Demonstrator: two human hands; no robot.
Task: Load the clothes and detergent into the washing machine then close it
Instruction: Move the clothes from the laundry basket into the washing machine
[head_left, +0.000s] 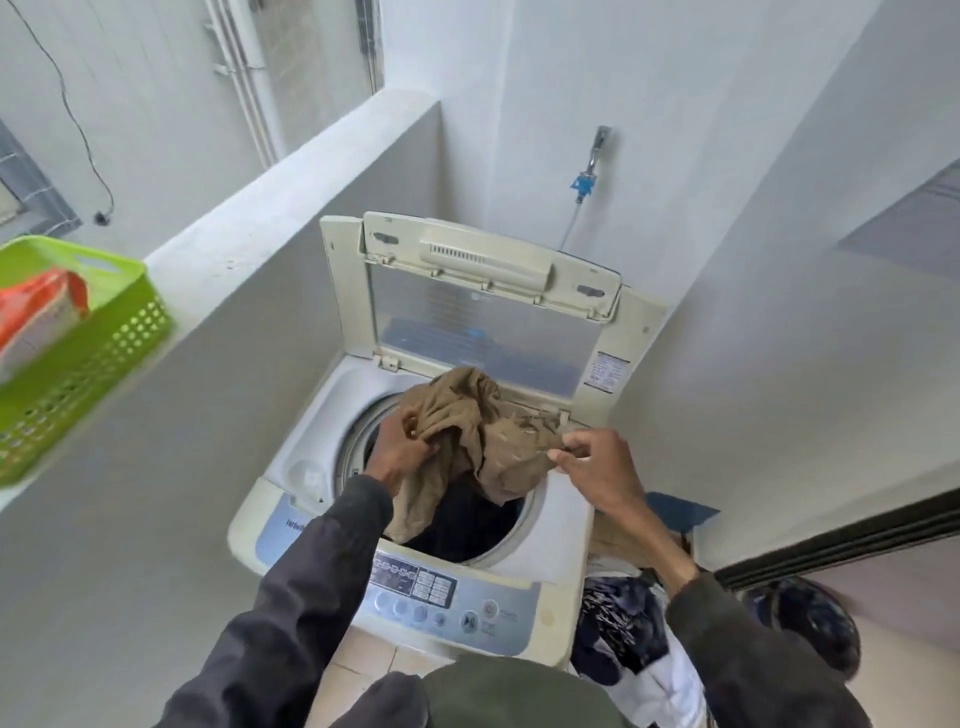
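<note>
Above drum (357, 441), left hand (402, 448), right hand (597, 467) holding garment (470, 418)

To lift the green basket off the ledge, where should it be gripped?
Probably by the cut-out handle slot in the end rim of the green basket, reaching from the washing machine side: that end faces it, and the slot fits curled fingers.

garment (467, 431) over drum (354, 441) | basket (104, 353) on ledge (291, 182), left of washing machine (563, 519) | laundry pile (623, 623) right

dark charcoal long sleeves (291, 587), left grip (402, 444) bare, right grip (597, 467) bare
</note>
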